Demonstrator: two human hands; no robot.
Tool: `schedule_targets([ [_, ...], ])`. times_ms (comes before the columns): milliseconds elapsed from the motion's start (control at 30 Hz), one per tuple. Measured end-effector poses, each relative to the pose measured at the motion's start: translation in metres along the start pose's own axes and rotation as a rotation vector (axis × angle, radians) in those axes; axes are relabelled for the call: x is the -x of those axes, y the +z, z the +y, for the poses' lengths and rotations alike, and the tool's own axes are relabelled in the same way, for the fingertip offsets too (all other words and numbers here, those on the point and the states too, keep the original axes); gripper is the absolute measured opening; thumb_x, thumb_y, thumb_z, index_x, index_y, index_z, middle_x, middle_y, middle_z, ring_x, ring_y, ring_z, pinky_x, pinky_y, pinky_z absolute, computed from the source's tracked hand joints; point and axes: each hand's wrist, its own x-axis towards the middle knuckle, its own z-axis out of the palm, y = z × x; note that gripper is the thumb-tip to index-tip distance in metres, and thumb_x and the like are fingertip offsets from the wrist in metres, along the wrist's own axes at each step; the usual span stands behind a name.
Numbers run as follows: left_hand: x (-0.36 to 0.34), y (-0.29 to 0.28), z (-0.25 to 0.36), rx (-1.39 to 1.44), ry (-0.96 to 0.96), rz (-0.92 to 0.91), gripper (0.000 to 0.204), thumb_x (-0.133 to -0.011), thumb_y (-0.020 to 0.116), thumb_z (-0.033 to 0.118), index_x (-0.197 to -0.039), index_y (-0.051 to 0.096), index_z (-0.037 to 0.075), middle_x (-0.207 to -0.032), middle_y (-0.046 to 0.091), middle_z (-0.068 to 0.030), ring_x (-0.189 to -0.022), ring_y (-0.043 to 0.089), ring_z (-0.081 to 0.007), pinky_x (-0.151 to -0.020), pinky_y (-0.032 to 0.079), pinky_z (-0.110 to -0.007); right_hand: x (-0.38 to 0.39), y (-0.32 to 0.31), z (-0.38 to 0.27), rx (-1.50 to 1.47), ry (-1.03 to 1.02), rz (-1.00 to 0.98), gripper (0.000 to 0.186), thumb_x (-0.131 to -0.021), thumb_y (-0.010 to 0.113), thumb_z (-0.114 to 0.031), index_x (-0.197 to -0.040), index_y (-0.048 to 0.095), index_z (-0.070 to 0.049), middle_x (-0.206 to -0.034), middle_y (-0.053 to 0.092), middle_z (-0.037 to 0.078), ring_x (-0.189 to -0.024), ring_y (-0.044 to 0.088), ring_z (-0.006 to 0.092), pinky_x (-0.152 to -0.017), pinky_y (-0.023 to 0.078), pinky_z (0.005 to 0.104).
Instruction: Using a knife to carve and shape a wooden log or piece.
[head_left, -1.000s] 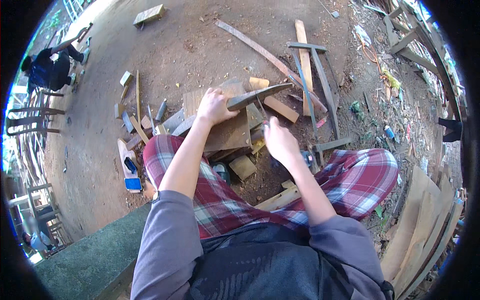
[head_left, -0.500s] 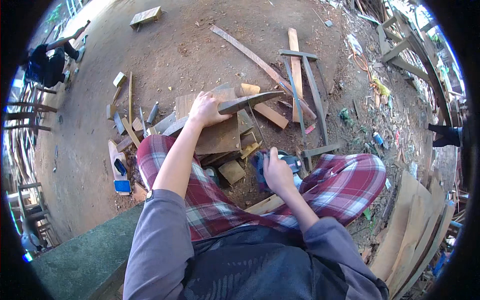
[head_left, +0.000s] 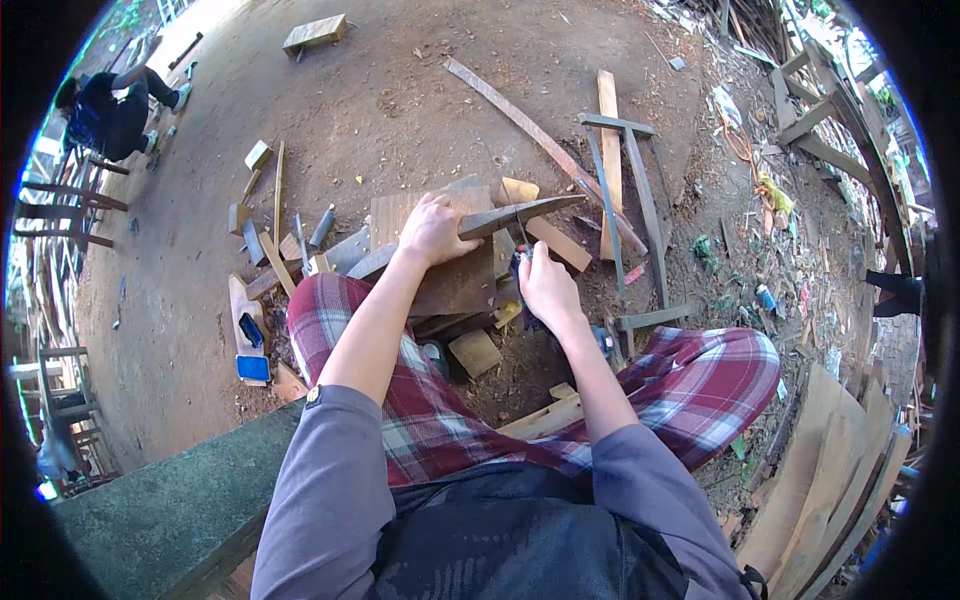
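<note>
My left hand (head_left: 432, 230) is closed around a curved, tapered piece of wood (head_left: 540, 208), pressing it against a square wooden block (head_left: 456, 287) in front of my knees. The tapered end sticks out to the right beyond the block. My right hand (head_left: 548, 288) is closed on the handle of a thin-bladed handsaw (head_left: 521, 236); my fingers mostly hide the handle. Its narrow blade stands across the curved wood, right of my left hand. Only a short stretch of blade shows between the wood and my fist.
A wooden frame saw (head_left: 643, 205) lies at the right near long boards (head_left: 608, 150). Offcuts and tools, including a wooden hand plane (head_left: 248, 335), lie at the left. Planks (head_left: 815, 460) lean at the lower right. Another person (head_left: 112, 112) sits at the far left.
My right hand has moved forward and up with the saw, closer to the curved wood. My left hand keeps its hold on the wood. The whole view has shifted slightly.
</note>
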Motion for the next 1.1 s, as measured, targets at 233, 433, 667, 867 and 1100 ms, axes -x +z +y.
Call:
schedule_targets([
  [233, -0.009, -0.002, 0.002, -0.035, -0.064, -0.057, 0.060, -0.070, 0.072, 0.058, -0.101, 0.074, 0.007, -0.100, 0.066, -0.0189, -0.106, 0.058, -0.0315, -0.101, 0.041, -0.041, 0.059, 0.022, 0.017, -0.040, 0.132, 0.052, 0.032, -0.098, 0.044, -0.031, -0.111, 0.043, -0.003, -0.074, 0.065, 0.029, -0.069, 0.065, 0.0468, -0.063, 0.052, 0.0570],
  [433, -0.004, -0.003, -0.006, -0.045, -0.053, -0.053, 0.054, -0.072, 0.071, 0.057, -0.101, 0.075, 0.012, -0.101, 0.066, -0.0186, -0.107, 0.058, -0.0330, -0.100, 0.042, -0.041, 0.104, -0.024, 0.008, 0.038, 0.110, -0.047, 0.035, -0.101, 0.040, -0.035, -0.108, 0.045, -0.001, -0.074, 0.065, 0.028, -0.069, 0.065, 0.0464, -0.062, 0.052, 0.0556],
  [667, -0.006, 0.012, -0.006, 0.024, 0.006, 0.043, 0.053, -0.074, 0.069, 0.055, -0.103, 0.074, 0.011, -0.100, 0.067, -0.0184, -0.105, 0.059, -0.0333, -0.098, 0.043, -0.041, 0.016, -0.019, -0.015, 0.026, 0.129, -0.011, 0.036, -0.102, 0.039, -0.034, -0.103, 0.049, 0.000, -0.080, 0.067, 0.029, -0.080, 0.068, 0.0452, -0.070, 0.054, 0.0549],
  [867, 0.000, -0.004, -0.001, 0.049, 0.016, 0.011, 0.055, -0.075, 0.069, 0.054, -0.100, 0.073, 0.005, -0.095, 0.069, -0.0174, -0.101, 0.061, -0.0317, -0.099, 0.042, -0.041, -0.022, -0.010, -0.016, 0.092, 0.099, -0.030, 0.036, -0.100, 0.041, -0.033, -0.105, 0.050, 0.001, -0.085, 0.068, 0.027, -0.083, 0.069, 0.0418, -0.073, 0.056, 0.0510],
  [1100, -0.004, -0.003, 0.002, 0.026, -0.038, -0.004, 0.057, -0.072, 0.071, 0.055, -0.093, 0.073, 0.003, -0.096, 0.069, -0.0189, -0.104, 0.061, -0.0334, -0.100, 0.042, -0.041, -0.044, -0.003, -0.023, 0.053, 0.092, 0.014, 0.035, -0.100, 0.043, -0.033, -0.106, 0.048, 0.001, -0.085, 0.068, 0.028, -0.083, 0.068, 0.0432, -0.073, 0.055, 0.0520],
])
